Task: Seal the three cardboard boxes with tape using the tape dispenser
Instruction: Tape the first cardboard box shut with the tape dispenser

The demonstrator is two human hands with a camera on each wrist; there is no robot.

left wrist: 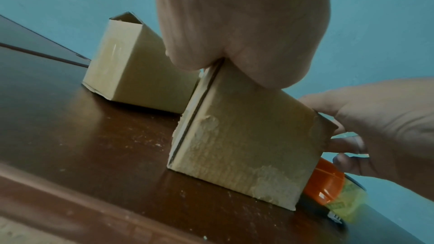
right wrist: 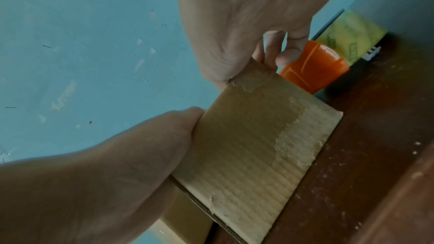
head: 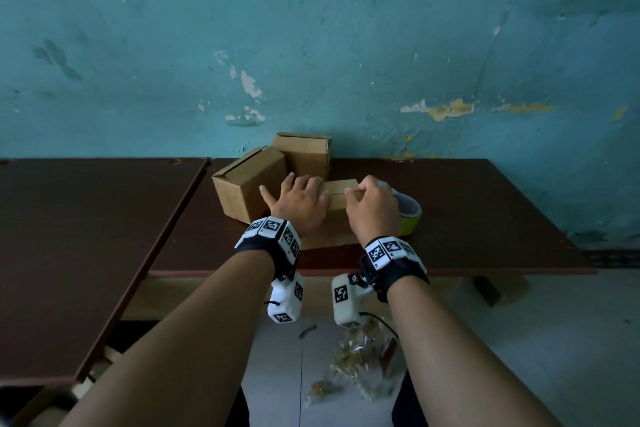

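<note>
- Our left hand [head: 298, 205] lies flat, fingers spread, pressing the near box [head: 337, 196] top on the table [head: 485, 218].
- Our right hand [head: 372, 210] curls its fingers over that box's right edge.
- The tape dispenser [head: 410, 215] sits at the box's 3 o'clock; two other boxes [head: 247, 184] stand at 10 and 12 o'clock.

Place: a plain, worn room, perhaps a storeroom or back room; which one cannot be told.
Wall [head: 311, 28]: at 12 o'clock, teal paint, flaking in pale and yellow patches.
Tables: two dark brown tabletops, one [head: 485, 218] at 12 o'clock against the wall, another [head: 69, 236] at 9 o'clock just beside it.
Floor [head: 536, 340]: pale, at 6 o'clock, with clear plastic packets [head: 353, 371] lying on it.
</note>
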